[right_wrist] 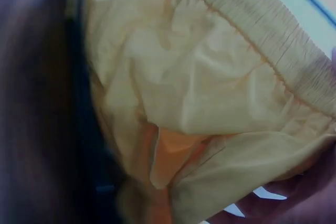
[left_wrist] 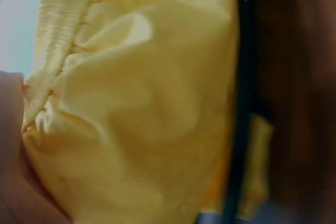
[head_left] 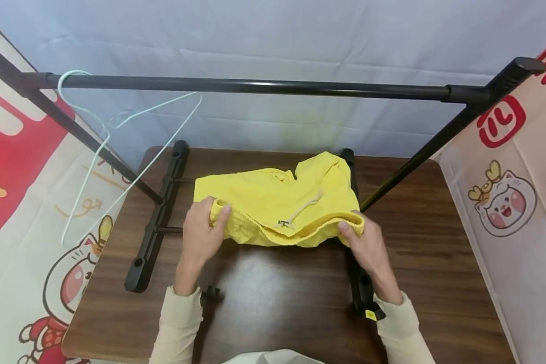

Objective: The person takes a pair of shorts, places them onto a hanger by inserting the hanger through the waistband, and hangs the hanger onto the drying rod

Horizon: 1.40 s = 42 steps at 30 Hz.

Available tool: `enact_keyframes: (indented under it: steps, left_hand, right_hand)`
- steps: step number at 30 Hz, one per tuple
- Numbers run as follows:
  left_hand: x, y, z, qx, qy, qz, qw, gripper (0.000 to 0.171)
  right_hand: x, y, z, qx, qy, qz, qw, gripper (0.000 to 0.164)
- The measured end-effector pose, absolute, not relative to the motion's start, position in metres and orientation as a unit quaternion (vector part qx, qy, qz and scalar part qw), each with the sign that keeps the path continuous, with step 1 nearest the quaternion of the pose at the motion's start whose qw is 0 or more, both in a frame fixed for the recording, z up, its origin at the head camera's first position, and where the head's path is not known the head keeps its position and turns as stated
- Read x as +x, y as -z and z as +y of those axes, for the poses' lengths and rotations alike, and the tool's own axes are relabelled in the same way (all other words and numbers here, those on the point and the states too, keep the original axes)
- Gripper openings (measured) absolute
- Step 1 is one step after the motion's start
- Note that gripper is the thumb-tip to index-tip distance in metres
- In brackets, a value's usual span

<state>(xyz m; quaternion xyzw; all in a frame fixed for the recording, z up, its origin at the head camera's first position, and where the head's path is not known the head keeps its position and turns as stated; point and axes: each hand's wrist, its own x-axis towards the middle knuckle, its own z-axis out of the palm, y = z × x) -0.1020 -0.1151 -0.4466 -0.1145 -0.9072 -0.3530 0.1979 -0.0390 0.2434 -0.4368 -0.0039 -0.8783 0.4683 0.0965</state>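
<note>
Sleeved left hand (head_left: pixel 201 233) and right hand (head_left: pixel 368 245), fingers (head_left: pixel 221 220) closed, pinch yellow shorts (head_left: pixel 268 194) at waistband (head_left: pixel 252 226).

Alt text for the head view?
A person's left hand and right hand grip a yellow drawstring garment at opposite ends of its waistband, over a brown table. A pale green hanger hangs toward the left end of a black rack bar.

In the head view, our left hand (head_left: pixel 202 230) grips at eight o'clock, our right hand (head_left: pixel 367 245) at four — forearms (head_left: pixel 177 323) slanting from seven and five.
</note>
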Motion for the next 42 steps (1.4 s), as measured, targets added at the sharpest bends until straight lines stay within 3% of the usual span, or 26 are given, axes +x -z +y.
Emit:
enact_keyframes:
  steps: [5, 13, 25, 31, 36, 42]
  left_hand:
    - [-0.09, 0.465, -0.122, -0.081, 0.331, -0.935, 0.101, 0.041]
    - [-0.087, 0.455, -0.133, -0.084, 0.335, -0.937, 0.059, 0.047]
    - [-0.093, 0.427, -0.148, -0.122, 0.302, -0.944, 0.059, 0.047]
    - [-0.092, 0.409, -0.152, -0.121, 0.318, -0.938, 0.062, 0.045]
    - [-0.088, 0.374, -0.151, -0.15, 0.328, -0.922, 0.139, 0.035]
    - [-0.086, 0.33, -0.148, -0.171, 0.336, -0.858, 0.348, 0.024]
  right_hand:
    - [-0.035, 0.455, 0.242, -0.054, -0.476, -0.877, 0.029, 0.044]
    - [-0.04, 0.435, 0.248, -0.047, -0.471, -0.878, -0.066, 0.041]
    - [-0.038, 0.418, 0.258, 0.116, -0.656, -0.71, -0.228, 0.041]
    - [-0.04, 0.415, 0.254, 0.113, -0.648, -0.719, -0.222, 0.041]
    - [-0.044, 0.412, 0.247, 0.076, -0.613, -0.762, -0.192, 0.041]
    - [-0.046, 0.408, 0.242, 0.057, -0.579, -0.792, -0.186, 0.041]
